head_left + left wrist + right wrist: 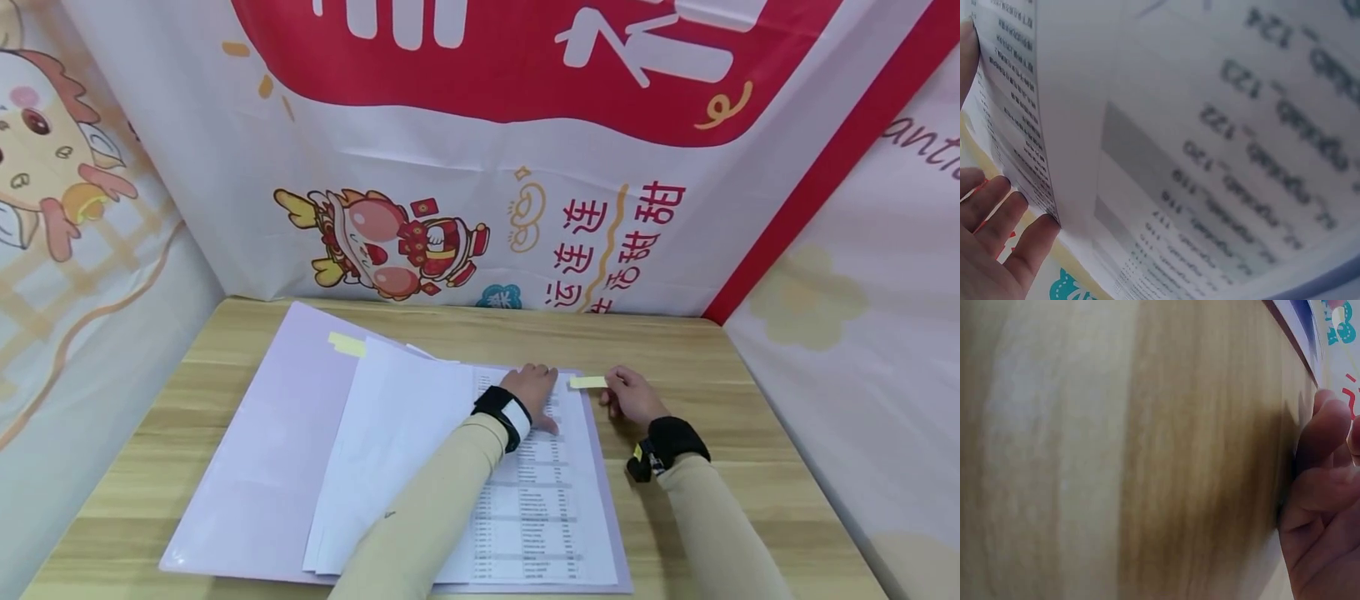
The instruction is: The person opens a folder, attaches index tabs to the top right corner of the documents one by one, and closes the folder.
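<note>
A lavender folder (262,467) lies open on the wooden table, holding white sheets. The right-hand sheet is a printed list (536,517) with rows of text and grey bands. My left hand (531,396) rests on its upper part, fingers extended; the left wrist view shows fingertips (1038,234) against the paper. At the sheet's top right edge, my right hand (633,396) pinches one end of a pale yellow sticky strip (587,382). The strip's other end lies over the sheet's margin. In the right wrist view the curled fingers (1329,425) show, but the strip is hard to make out.
Blank-looking white pages (390,442) cover the folder's left part. Another yellow strip (347,344) sticks out at their top left corner. Bare wooden tabletop (720,392) extends to the right. A printed cloth (450,142) hangs behind the table.
</note>
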